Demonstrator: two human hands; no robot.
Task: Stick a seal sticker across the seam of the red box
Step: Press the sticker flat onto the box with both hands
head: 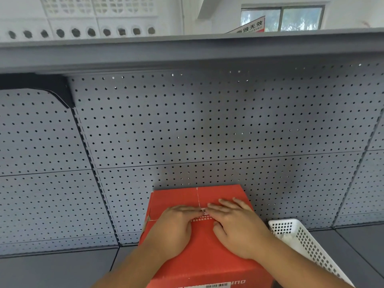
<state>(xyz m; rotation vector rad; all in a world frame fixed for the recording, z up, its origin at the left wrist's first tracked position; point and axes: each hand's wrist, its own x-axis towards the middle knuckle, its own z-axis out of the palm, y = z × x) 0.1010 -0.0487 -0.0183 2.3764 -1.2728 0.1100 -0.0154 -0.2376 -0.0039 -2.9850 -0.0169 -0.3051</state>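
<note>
A red cardboard box [178, 197] stands on the grey shelf at the bottom centre, its top flaps closed with a seam running front to back. A red and white seal sticker [204, 215] lies across that seam, mostly hidden by fingers. My left hand [174, 227] lies flat on the left flap, fingertips on the sticker. My right hand [236, 223] lies flat on the right flap, fingers spread, its fingertips meeting the sticker from the other side. Neither hand grips anything.
A white perforated plastic basket [301, 238] stands just right of the box. Behind is a grey pegboard back panel [207, 125], with an upper shelf edge [187, 53] overhead. The grey shelf surface [52, 271] extends to the left.
</note>
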